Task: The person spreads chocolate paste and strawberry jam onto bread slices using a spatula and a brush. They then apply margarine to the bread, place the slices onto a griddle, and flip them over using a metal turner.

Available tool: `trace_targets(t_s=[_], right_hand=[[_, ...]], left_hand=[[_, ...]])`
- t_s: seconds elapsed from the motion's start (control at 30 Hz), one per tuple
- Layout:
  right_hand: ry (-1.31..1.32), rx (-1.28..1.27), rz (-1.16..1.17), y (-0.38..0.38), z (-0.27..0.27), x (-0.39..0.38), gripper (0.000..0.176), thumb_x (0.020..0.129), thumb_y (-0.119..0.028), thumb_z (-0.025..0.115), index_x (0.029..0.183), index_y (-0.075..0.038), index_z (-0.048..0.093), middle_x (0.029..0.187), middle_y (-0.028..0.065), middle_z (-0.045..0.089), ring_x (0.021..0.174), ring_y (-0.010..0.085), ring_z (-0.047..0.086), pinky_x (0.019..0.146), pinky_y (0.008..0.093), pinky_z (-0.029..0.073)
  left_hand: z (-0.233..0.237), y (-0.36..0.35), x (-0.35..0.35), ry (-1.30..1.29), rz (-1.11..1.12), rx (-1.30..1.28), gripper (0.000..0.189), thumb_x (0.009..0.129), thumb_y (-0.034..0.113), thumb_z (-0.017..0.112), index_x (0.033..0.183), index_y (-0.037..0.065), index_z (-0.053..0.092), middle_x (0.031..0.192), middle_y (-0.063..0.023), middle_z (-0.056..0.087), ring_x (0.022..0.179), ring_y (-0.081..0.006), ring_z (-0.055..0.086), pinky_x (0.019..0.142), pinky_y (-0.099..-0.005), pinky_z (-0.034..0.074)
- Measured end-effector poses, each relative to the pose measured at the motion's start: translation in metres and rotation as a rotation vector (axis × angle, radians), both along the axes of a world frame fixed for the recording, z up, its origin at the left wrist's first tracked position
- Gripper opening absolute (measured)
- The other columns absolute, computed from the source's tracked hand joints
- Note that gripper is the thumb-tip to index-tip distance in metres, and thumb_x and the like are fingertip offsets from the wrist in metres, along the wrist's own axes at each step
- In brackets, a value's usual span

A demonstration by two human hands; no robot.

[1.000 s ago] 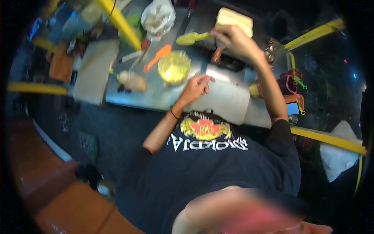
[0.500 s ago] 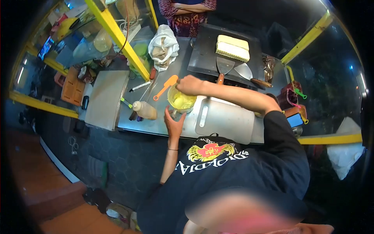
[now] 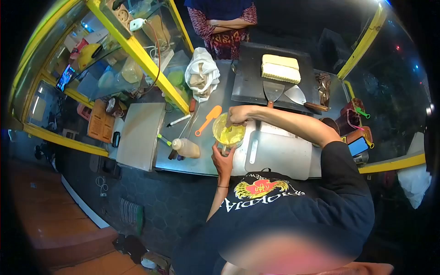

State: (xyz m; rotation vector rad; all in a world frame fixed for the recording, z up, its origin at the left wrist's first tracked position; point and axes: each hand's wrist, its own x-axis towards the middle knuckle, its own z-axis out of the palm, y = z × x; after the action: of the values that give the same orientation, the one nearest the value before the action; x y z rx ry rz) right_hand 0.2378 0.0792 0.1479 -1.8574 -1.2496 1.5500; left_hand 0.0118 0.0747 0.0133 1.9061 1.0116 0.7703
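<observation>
A clear plastic tub [image 3: 243,141] with a soft yellow spread [image 3: 229,134] inside stands near the front edge of the metal counter. My left hand [image 3: 222,158] grips its near side, thumb and fingers around the lower wall. At the far rim my right hand [image 3: 238,115] is closed with its fingers pointing down into the tub; whatever it holds is hidden. Left of the tub lies an orange spatula [image 3: 209,120]. A squeeze bottle [image 3: 185,148] with pale contents leans nearby. To the right is a metal cutting board [image 3: 279,153].
Two bread slabs [image 3: 280,68] rest on a black griddle [image 3: 247,78], with a wide scraper [image 3: 273,91] and a pointed trowel [image 3: 296,95] at its near edge. A white bag [image 3: 202,75] sits beside a yellow post [image 3: 151,68]. Opposite stands a person with folded arms [image 3: 228,25].
The view has shifted, so the scene sits lower and further right. My left hand has gone from spread beside the tub to closed against it. My right hand stays at the rim.
</observation>
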Motion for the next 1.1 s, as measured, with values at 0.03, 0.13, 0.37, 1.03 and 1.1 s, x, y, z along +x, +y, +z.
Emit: trace_targets(t_s=[0.03,0.13,0.37,1.03,1.1], right_hand=[[-0.003,0.009,-0.008,-0.009,0.007,0.003,0.025,0.092,-0.016,0.062,0.079,0.003,0.069,0.051,-0.0017,0.04,0.043,0.0097,0.037,0.039,0.0283,0.031],[0.093,0.016,-0.15,-0.042,0.02,0.018,0.023,0.093,-0.016,0.061,0.093,0.005,0.069,0.055,-0.0014,0.043,0.045,0.0088,0.038,0.041,0.0258,0.034],[-0.023,0.641,-0.562,-0.156,0.07,0.11,0.022,0.093,-0.026,0.064,0.098,-0.006,0.071,0.069,-0.0043,0.056,0.058,0.0038,0.048,0.044,0.022,0.039],[-1.096,0.686,-1.307,-0.179,0.01,0.211,0.026,0.092,-0.024,0.053,0.099,-0.005,0.07,0.09,0.0217,0.069,0.088,0.0422,0.066,0.078,0.0493,0.052],[-1.172,0.43,-1.223,-0.158,-0.003,0.203,0.024,0.091,-0.021,0.052,0.095,-0.004,0.068,0.091,0.0222,0.068,0.088,0.0433,0.066,0.078,0.0519,0.052]], left_hand=[[0.003,0.0,0.0,-0.003,-0.008,0.009,0.074,0.072,0.024,0.086,0.131,0.003,0.047,0.073,-0.0062,0.059,0.077,-0.0275,0.057,0.073,-0.0424,0.044],[0.007,0.0,-0.003,-0.095,-0.055,0.017,0.074,0.073,0.021,0.085,0.132,0.001,0.046,0.074,-0.0068,0.058,0.078,-0.0238,0.057,0.074,-0.0383,0.046],[0.079,-0.023,-0.006,-0.263,-0.446,-0.416,0.028,0.098,0.02,0.058,0.111,-0.004,0.061,0.074,-0.0025,0.057,0.071,-0.0098,0.054,0.069,-0.0266,0.046],[0.153,0.042,0.145,0.034,-0.579,-0.206,0.05,0.098,0.047,0.05,0.077,0.004,0.065,0.055,0.0007,0.049,0.051,-0.0084,0.046,0.048,-0.0269,0.034],[0.164,0.064,0.166,0.051,-0.614,0.092,0.052,0.098,0.046,0.047,0.078,0.002,0.064,0.053,-0.005,0.051,0.049,-0.015,0.05,0.051,-0.0325,0.039]])
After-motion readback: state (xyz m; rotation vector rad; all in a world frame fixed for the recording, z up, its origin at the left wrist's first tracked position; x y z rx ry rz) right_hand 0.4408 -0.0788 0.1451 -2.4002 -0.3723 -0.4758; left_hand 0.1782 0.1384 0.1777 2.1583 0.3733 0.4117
